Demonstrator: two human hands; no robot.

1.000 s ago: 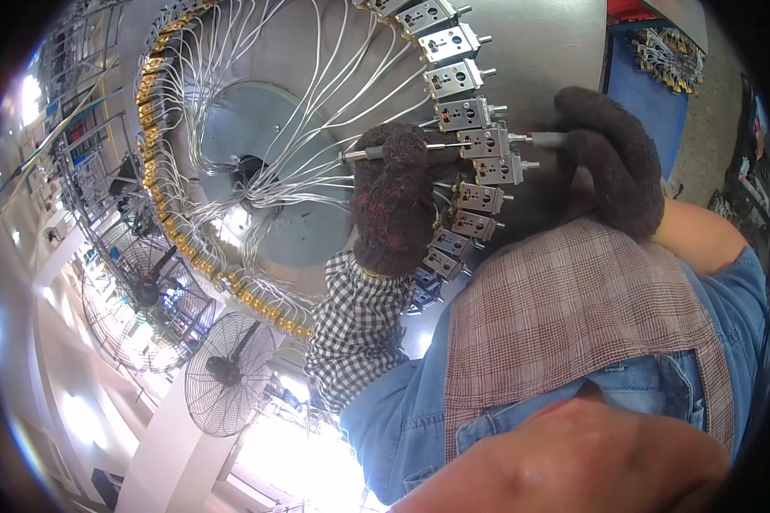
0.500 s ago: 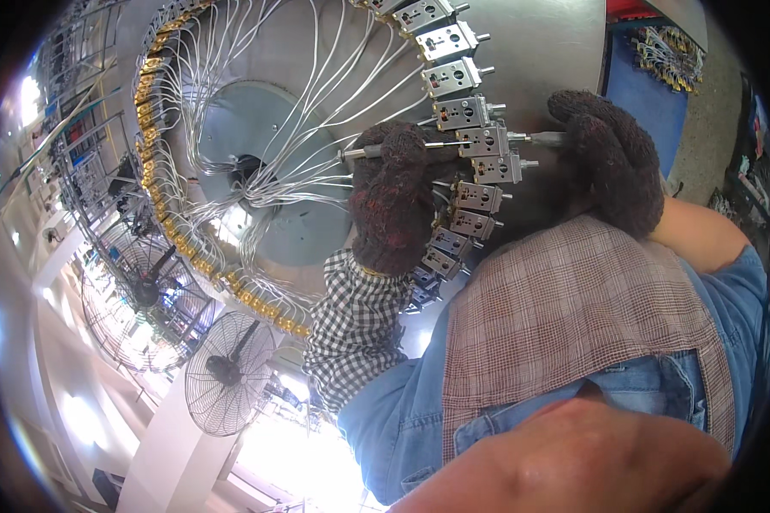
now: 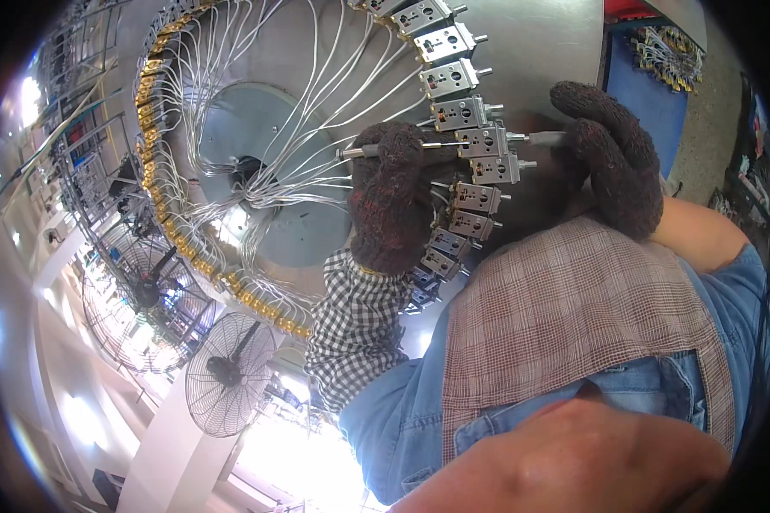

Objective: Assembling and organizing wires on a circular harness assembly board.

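My left hand [image 3: 391,201], in a dark knitted glove, is closed round a slim metal screwdriver-like tool [image 3: 441,144]. The tool's thin shaft meets the inner side of a small silver metal box [image 3: 485,142], one of many in a curved row. My right hand [image 3: 620,167], gloved alike, grips a grey cylindrical tool [image 3: 546,138] with its thumb and curled fingers. One finger sticks out above it. That tool's end is at the threaded stem on the box's outer side. Its far end is hidden by the glove.
Thin white-silver leads [image 3: 274,192] run from the boxes to the centre of a round grey disc [image 3: 299,231], then out to brass-coloured parts [image 3: 150,137] along the left rim. Floor fans [image 3: 224,369] stand at lower left. A blue surface [image 3: 650,111] with a bundle of similar parts [image 3: 669,60] lies upper right.
The fingers of my right hand have shifted on the grey tool, one now raised and more of the tool showing. My left hand and its tool have barely moved.
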